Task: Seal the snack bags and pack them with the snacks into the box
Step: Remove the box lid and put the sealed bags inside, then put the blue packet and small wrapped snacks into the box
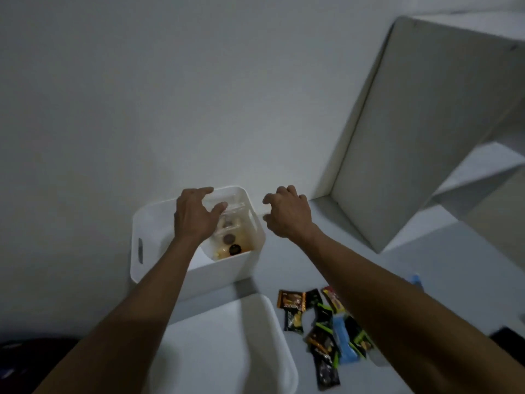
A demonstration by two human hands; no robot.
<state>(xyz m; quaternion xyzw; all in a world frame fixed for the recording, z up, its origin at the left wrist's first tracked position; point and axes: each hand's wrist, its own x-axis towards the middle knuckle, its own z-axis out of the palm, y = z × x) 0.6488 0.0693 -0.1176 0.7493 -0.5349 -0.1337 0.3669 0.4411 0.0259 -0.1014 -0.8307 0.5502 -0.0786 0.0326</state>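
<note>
Left hand (196, 214) spread over box (227, 265) – right hand (287, 213) loosely curled, holding nothing, snacks (324, 334) nearby

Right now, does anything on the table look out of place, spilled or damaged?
Nothing looks spilled or damaged. The snack packets lie in a loose, overlapping heap on the table, outside the white box. The clear bag sits inside it, under the left hand. The lid lies off, in front.

Head-worn wide view looks steeply down, close over the box (159, 237).
</note>
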